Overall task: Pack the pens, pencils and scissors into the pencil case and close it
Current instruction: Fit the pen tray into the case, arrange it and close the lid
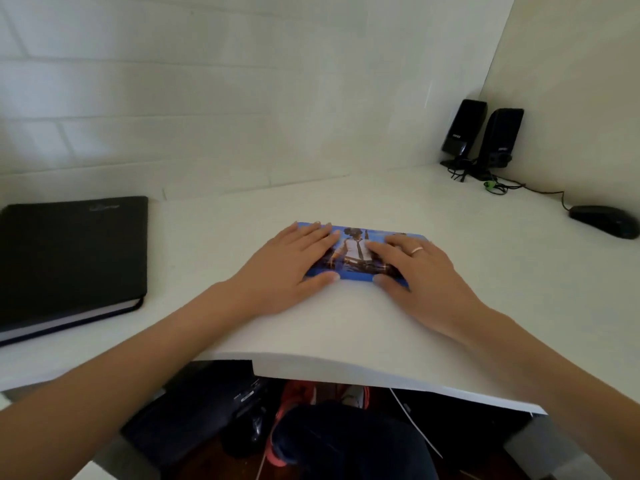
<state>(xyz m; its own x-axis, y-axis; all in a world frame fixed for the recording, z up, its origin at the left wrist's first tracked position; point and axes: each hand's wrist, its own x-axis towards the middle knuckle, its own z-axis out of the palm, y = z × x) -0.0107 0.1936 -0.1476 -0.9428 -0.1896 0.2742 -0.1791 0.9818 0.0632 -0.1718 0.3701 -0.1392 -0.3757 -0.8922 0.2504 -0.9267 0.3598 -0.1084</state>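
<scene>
both hands pressing on closed pencil case (356, 252).
left hand (289, 263) and right hand (420, 268) are lying flat, fingers spread wide, gripping nothing.

A closed black notebook (69, 258) lies flat at the left of the white bench (346, 323). Two black speakers (483, 136) stand upright side by side in the far right corner, cables trailing toward a black mouse (604, 221) near the right edge.

Soft, even daylight fills the scene — the white desk (346, 323) looks bright, with only faint shadows. Wide-angle distortion bends the desk's edges, and the whole picture is slightly soft — under the desk it's dark.
</scene>
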